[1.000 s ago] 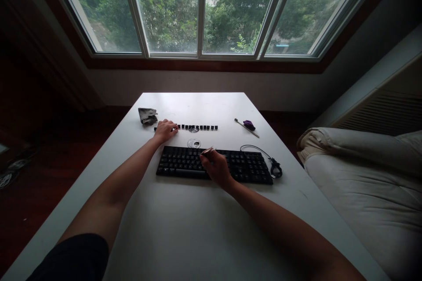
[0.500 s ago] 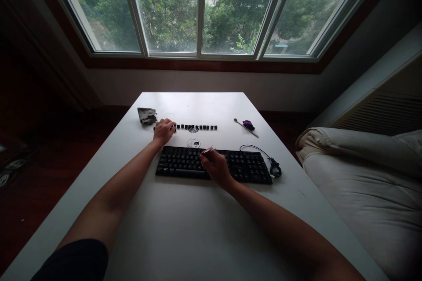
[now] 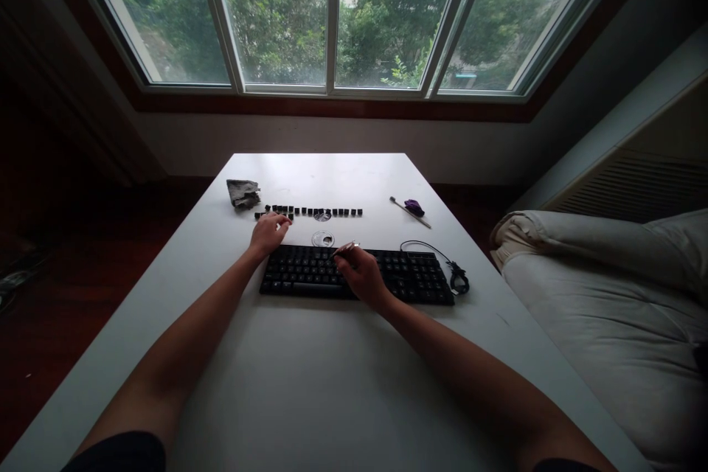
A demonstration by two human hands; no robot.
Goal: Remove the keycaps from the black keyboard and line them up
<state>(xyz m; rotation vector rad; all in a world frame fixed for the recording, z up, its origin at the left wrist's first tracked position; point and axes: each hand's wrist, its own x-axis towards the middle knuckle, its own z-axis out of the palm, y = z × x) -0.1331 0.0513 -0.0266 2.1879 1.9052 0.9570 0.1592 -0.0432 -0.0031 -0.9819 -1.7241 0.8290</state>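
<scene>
A black keyboard lies across the white table in front of me. My right hand is over its middle, fingers closed around a small tool with thin, shiny ends; its exact kind is not clear. Beyond the keyboard's left end is my left hand, its fingers drawn together close to the loose black keycaps. Whatever is between those fingertips is too small to make out. The keycaps stand in a long row, with a few more in a shorter row on the left, partly behind my left hand.
Two round clear pieces lie behind the keyboard. A grey cloth is at the far left. A thin brush and a crumpled purple item lie at right, beyond the coiled cable. A sofa flanks the table.
My left hand has drawn back toward me from the keycaps, uncovering more of them. My right hand stays over the keyboard, the tool slightly turned. The view has shifted slightly.
</scene>
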